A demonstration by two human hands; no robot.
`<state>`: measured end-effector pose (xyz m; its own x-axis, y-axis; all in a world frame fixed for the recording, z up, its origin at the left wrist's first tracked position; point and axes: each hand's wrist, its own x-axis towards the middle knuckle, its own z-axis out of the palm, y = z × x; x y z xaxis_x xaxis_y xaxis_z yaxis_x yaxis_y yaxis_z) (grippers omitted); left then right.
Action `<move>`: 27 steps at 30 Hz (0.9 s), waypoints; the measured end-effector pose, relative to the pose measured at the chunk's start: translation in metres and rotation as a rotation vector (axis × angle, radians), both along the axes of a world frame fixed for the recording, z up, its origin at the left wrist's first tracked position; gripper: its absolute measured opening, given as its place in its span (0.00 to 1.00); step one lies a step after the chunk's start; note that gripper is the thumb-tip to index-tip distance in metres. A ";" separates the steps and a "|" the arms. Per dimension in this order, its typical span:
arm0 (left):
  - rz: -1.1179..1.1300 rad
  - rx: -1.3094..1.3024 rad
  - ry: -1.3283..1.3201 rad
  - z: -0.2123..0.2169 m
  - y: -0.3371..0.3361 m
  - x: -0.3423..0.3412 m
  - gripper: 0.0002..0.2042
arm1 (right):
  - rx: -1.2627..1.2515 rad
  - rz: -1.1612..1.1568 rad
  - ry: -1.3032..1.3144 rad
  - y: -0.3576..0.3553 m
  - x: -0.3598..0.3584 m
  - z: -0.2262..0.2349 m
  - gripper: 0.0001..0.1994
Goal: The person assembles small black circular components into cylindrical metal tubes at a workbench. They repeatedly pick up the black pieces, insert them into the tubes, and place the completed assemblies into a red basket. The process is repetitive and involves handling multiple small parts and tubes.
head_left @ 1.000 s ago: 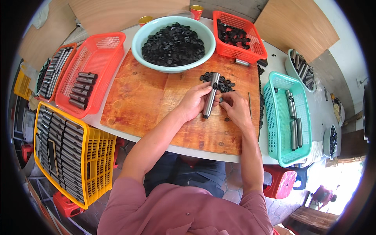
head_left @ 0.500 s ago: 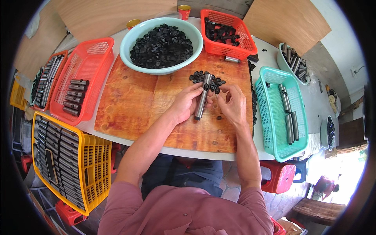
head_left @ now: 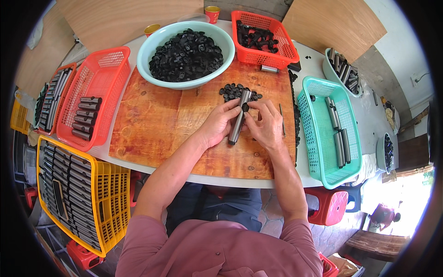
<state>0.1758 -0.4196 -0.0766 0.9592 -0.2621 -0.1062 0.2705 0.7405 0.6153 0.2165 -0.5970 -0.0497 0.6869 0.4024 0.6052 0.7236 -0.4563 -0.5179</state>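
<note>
My left hand [head_left: 217,125] is closed round a grey metal tube [head_left: 237,129] with dark ends, held tilted over the wooden board. My right hand [head_left: 266,125] has its thumb and fingertips closed at a small black plastic piece [head_left: 245,107], set against the tube's side near its upper end. Whether that piece sits in a hole or only touches the surface, I cannot tell. Just beyond the tube lies a loose pile of similar black pieces [head_left: 233,91]. To the right of my right hand, a thin dark rod [head_left: 282,119] rests on the board.
A pale blue basin [head_left: 144,74] of black pieces stands at the back. Red baskets [head_left: 121,60] [head_left: 258,59] flank it. At right, a green basket [head_left: 308,134] contains several tubes. The yellow crate [head_left: 99,203] at lower left is packed with tubes. Several red stools [head_left: 326,205] stand below.
My right hand has moved left onto the tube, bringing its fingertips and a black piece to the tube's side. The thin rod beside it now shows. The whole view has shifted slightly.
</note>
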 end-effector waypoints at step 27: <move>-0.024 0.110 0.043 -0.003 0.002 -0.004 0.14 | 0.130 0.020 0.188 0.004 -0.003 0.002 0.14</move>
<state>0.1723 -0.4172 -0.0791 0.9468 -0.2689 -0.1769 0.3150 0.6619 0.6801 0.2130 -0.5932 -0.0480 0.7855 0.3439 0.5146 0.6166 -0.3639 -0.6981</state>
